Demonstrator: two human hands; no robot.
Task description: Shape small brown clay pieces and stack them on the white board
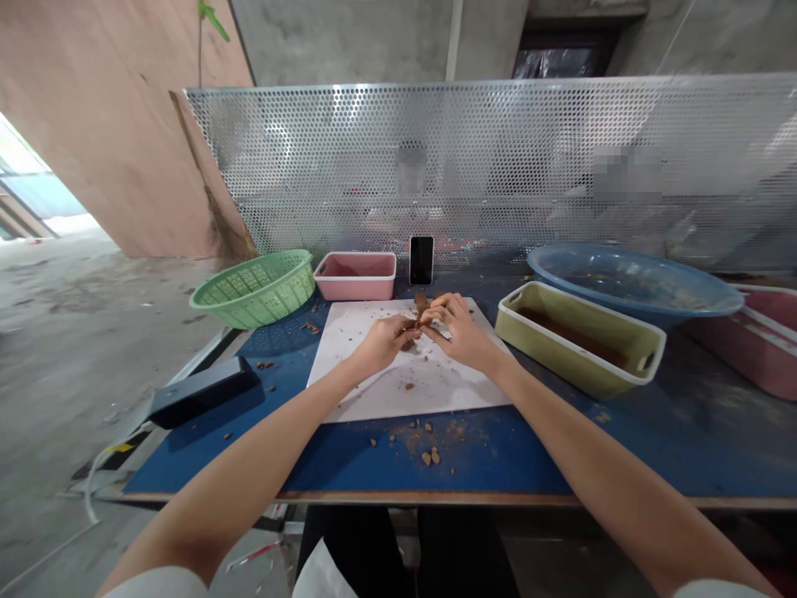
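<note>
Saw small brown lump, rough + earthy-looking, partly hidden; couldn't tell exact shape. Pinched it btwn L hand and R hand, both w/ thumb + fingers bunched narrow. Held it right at the tips, above far half of white board, w/ other brown bits nearby.

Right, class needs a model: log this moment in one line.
left hand: pinching brown lump | right hand: at same lump | beneath: white board

Blue table: white board mid-surface, brown fragments in front. Left: green basket, pink bin, black box. Right: olive bin, blue basin.
</note>
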